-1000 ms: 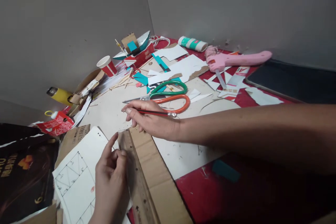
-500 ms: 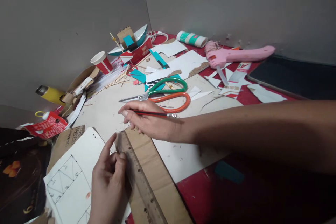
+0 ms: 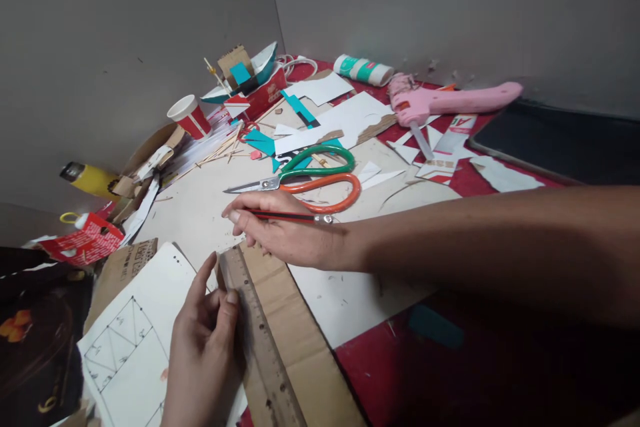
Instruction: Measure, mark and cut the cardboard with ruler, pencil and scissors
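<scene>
Worn wooden ruler (image 3: 260, 340) lies slantwise along a brown cardboard strip (image 3: 295, 327) at the table's (image 3: 200, 213) near edge. Left hand (image 3: 200, 353) pins its top end, fingers (image 3: 227, 303) curled loosely. Right hand (image 3: 285, 233) pinches a red-black pencil (image 3: 290, 216) just above.

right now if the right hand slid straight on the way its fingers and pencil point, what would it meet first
The right hand, holding the pencil, points left across bare board. That stretch looks free; the first things in line would likely be the white strips and cardboard scraps near the yellow bottle, though depth is unclear.
</scene>
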Action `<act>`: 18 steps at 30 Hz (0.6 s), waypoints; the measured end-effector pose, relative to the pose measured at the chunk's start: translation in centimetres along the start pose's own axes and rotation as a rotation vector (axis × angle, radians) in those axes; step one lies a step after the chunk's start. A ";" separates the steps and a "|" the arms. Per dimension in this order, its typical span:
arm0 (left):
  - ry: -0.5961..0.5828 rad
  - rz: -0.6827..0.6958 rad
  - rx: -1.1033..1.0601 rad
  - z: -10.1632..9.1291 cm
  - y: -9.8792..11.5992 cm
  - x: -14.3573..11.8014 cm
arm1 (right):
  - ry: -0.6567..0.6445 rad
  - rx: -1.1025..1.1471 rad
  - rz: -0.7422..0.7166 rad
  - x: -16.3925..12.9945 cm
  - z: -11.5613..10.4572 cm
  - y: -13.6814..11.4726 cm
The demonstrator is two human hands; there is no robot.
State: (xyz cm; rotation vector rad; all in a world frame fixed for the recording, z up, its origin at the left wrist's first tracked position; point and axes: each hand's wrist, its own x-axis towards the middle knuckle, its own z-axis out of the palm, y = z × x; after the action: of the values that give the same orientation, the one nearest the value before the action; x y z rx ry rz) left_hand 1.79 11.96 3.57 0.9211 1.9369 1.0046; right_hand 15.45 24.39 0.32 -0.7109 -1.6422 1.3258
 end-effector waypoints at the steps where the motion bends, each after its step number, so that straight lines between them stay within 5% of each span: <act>1: 0.004 0.001 0.004 0.0 0.0 0.0 | 0.000 -0.001 0.001 0.0 0.0 0.0; 14: -0.004 0.052 0.076 -0.3 -0.4 0.2 | 0.023 0.092 0.040 -0.3 -0.1 -0.8; 18: -0.071 0.065 0.101 -0.8 -0.8 0.7 | -0.078 0.207 0.031 -0.7 -0.2 -1.4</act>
State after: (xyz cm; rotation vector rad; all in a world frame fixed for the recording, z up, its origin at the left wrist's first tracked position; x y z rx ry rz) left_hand 0.57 11.94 2.95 1.0687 1.9236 0.9053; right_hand 16.10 23.57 1.53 -0.5691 -1.5313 1.5373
